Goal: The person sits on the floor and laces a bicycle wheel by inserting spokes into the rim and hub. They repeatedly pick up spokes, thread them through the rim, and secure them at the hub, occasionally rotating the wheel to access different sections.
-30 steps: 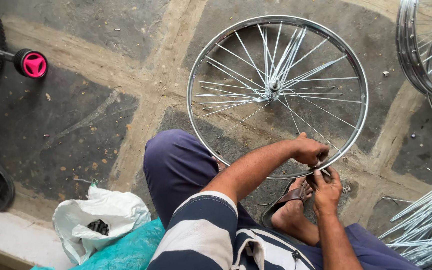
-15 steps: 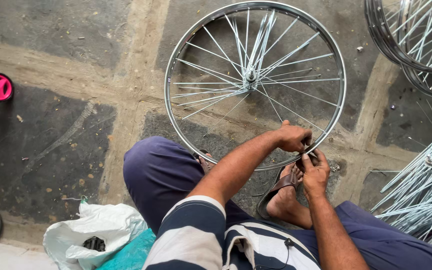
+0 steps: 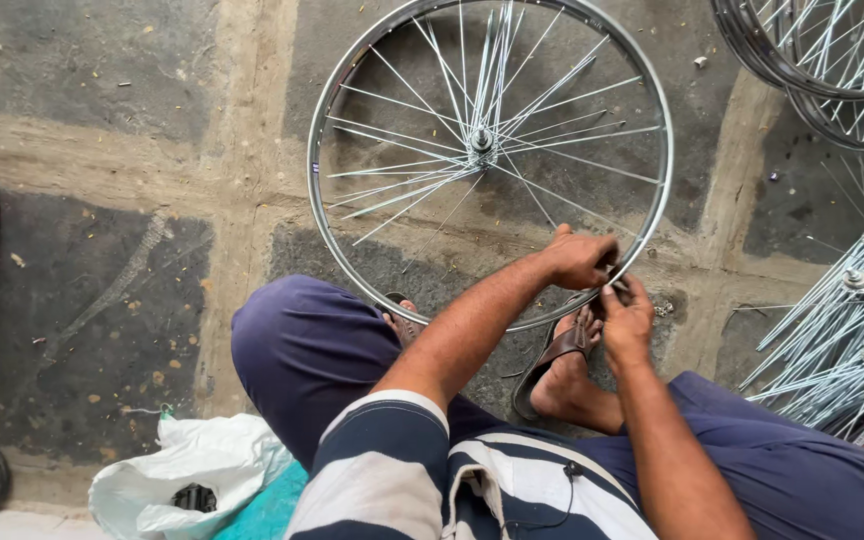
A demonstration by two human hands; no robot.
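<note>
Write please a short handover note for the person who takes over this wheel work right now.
Left hand: closed over the lower right of the wheel rim, grip firm.
Right hand: fingertips pinched at the same spot; what they hold is too small to tell.
The spoked wheel lies flat on the stone floor, against the sandalled foot.
Done: spokes run from hub to rim.
Left: cannot tell how many spokes remain.

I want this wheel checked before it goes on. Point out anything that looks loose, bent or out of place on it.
On the silver spoked bicycle wheel, several thin steel spokes left of the hub cross unevenly instead of fanning regularly. Both hands, left hand and right hand, pinch the rim's lower right edge. No dent shows.
</note>
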